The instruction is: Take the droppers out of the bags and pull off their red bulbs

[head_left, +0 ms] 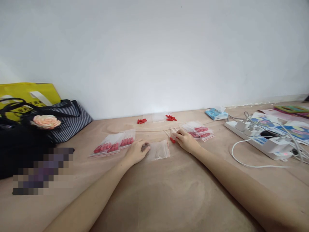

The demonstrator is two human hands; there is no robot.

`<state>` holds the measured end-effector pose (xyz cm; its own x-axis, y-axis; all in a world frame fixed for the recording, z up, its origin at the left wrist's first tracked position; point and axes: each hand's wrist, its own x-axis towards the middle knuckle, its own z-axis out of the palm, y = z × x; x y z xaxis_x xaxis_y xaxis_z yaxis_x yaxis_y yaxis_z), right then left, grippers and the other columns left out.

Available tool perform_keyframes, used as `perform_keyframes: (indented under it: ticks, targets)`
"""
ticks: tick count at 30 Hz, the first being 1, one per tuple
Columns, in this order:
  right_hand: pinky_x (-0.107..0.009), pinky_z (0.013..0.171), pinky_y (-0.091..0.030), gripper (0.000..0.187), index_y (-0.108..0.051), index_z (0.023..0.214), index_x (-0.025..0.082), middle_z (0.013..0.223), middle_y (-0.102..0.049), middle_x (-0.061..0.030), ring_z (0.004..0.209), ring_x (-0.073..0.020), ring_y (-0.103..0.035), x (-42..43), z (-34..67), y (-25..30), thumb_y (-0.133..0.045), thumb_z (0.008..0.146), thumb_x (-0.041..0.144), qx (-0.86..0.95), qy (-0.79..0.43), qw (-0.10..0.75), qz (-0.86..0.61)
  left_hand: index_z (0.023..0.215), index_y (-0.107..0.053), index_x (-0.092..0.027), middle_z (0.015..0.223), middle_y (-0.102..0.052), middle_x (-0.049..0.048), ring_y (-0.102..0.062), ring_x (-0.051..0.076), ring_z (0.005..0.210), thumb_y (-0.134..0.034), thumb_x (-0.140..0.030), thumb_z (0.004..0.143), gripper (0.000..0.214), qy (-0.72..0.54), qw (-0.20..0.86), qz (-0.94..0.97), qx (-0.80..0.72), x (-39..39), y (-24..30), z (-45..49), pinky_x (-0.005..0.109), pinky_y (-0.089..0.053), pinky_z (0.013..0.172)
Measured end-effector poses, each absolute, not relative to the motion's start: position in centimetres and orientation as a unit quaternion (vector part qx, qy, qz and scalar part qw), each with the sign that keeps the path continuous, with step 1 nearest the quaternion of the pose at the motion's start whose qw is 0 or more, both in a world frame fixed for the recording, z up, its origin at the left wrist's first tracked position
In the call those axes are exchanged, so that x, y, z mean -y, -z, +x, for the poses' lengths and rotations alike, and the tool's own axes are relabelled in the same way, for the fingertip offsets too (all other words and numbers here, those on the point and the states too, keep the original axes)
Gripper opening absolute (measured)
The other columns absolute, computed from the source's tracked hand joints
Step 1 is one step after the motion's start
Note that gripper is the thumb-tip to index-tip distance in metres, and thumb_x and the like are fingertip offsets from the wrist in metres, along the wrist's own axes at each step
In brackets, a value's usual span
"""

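My left hand [138, 151] rests on the table at the left edge of a clear zip bag [159, 150]. Its fingers are loosely curved, with a gap between thumb and forefinger. The bag lies flat with no red pieces visible in it. Just right of the bag, my right hand [185, 139] has its fingers closed down on thin white sticks with red ends; one such red-ended stick [172, 140] slants out beside the fingertips. How many sticks the fingers cover is hidden.
Filled zip bags of red pieces lie left [113, 144] and right [200, 131]. Loose red pieces [142, 121] and white sticks [158, 118] sit near the wall. A tissue pack [214, 114], power strip [256, 139] with cables, striped bag [70, 120] and yellow bag [45, 91] flank the table.
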<state>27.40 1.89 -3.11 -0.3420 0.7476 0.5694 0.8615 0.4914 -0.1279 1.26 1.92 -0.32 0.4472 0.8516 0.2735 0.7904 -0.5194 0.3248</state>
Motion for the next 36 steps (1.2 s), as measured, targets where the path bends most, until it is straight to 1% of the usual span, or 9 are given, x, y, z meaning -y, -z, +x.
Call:
perform_keyframes:
  ticks: [5,9,11,14,17,21,25,30,36]
  targets:
    - [-0.030,0.072,-0.039,0.024,-0.061,0.090,0.017,0.092,-0.056,-0.0095,0.082,-0.0181,-0.052,-1.7,27.2,2.8,-0.039,0.087,0.026,0.828,0.123,0.221,-0.500,0.089,-0.057,-0.018,0.085,-0.061,0.0037,-0.056,0.018,0.076,-0.057,-0.038,0.070,0.028,-0.174,0.125,0.810,-0.546,-2.3,0.1,0.8,0.029,-0.043,0.068]
    - [-0.035,0.075,-0.035,0.027,-0.061,0.092,0.018,0.092,-0.057,-0.0088,0.086,-0.0202,-0.050,-0.8,26.8,2.1,-0.038,0.087,0.032,0.827,0.124,0.229,-0.498,0.081,-0.057,-0.018,0.088,-0.058,0.0050,-0.053,0.021,0.085,-0.058,-0.043,0.067,0.029,-0.159,0.117,0.799,-0.568,-2.2,-0.2,0.6,0.031,-0.041,0.074]
    - [-0.036,0.077,-0.034,0.026,-0.059,0.100,0.018,0.095,-0.057,-0.0090,0.088,-0.0207,-0.049,-0.1,26.2,1.6,-0.045,0.082,0.030,0.834,0.101,0.264,-0.474,0.081,-0.056,-0.017,0.091,-0.057,0.0064,-0.052,0.022,0.089,-0.058,-0.044,0.067,0.030,-0.154,0.096,0.798,-0.575,-2.0,-0.4,0.8,0.033,-0.040,0.077]
    - [-0.036,0.080,-0.036,0.048,-0.052,0.115,0.018,0.108,-0.052,-0.0098,0.094,-0.0212,-0.047,0.9,25.0,1.1,-0.057,0.067,0.020,0.877,0.037,0.294,-0.379,0.088,-0.054,-0.016,0.095,-0.055,0.0082,-0.051,0.025,0.093,-0.057,-0.045,0.068,0.035,-0.138,0.070,0.790,-0.593,-1.4,-0.7,1.2,0.035,-0.039,0.080]
    - [-0.039,0.083,-0.035,0.046,-0.058,0.108,0.025,0.113,-0.050,-0.0070,0.099,-0.0221,-0.046,1.4,24.0,1.1,-0.055,0.064,0.013,0.915,0.000,0.271,-0.300,0.091,-0.053,-0.017,0.097,-0.054,0.0090,-0.049,0.027,0.096,-0.055,-0.045,0.070,0.035,-0.122,0.059,0.781,-0.610,-0.8,-1.0,1.6,0.036,-0.038,0.080]
    - [-0.036,0.084,-0.038,0.027,-0.067,0.087,0.023,0.101,-0.058,-0.0048,0.094,-0.0189,-0.051,1.4,23.9,1.5,-0.052,0.069,0.012,0.932,-0.070,0.263,-0.241,0.087,-0.053,-0.018,0.095,-0.053,0.0077,-0.052,0.025,0.092,-0.058,-0.040,0.070,0.028,-0.104,0.054,0.765,-0.633,-0.6,-1.4,1.5,0.034,-0.039,0.075]
    - [-0.027,0.079,-0.044,0.020,-0.066,0.089,0.017,0.096,-0.060,-0.0068,0.086,-0.0145,-0.056,1.6,24.4,1.6,-0.055,0.073,0.017,0.921,-0.174,0.270,-0.219,0.084,-0.054,-0.018,0.091,-0.054,0.0048,-0.054,0.018,0.080,-0.062,-0.025,0.066,0.021,-0.140,0.075,0.752,-0.640,-1.0,-1.5,1.2,0.027,-0.040,0.069]
    - [-0.032,0.085,-0.043,0.034,-0.061,0.103,0.016,0.106,-0.056,-0.0104,0.096,-0.0186,-0.053,2.1,24.2,1.7,-0.058,0.074,0.034,0.917,-0.156,0.280,-0.236,0.076,-0.056,-0.018,0.079,-0.060,0.0011,-0.056,0.016,0.075,-0.058,-0.020,0.068,0.008,-0.209,0.107,0.761,-0.605,-2.2,-2.2,0.5,0.024,-0.041,0.067]
    - [-0.036,0.086,-0.041,0.040,-0.057,0.109,0.017,0.109,-0.054,-0.0112,0.099,-0.0206,-0.052,2.1,24.0,2.1,-0.057,0.075,0.038,0.925,-0.112,0.260,-0.255,0.084,-0.059,-0.016,0.091,-0.061,0.0064,-0.056,0.020,0.087,-0.049,-0.020,0.073,0.016,-0.276,-0.061,0.670,-0.686,-5.0,-4.9,-4.9,0.028,-0.042,0.078]
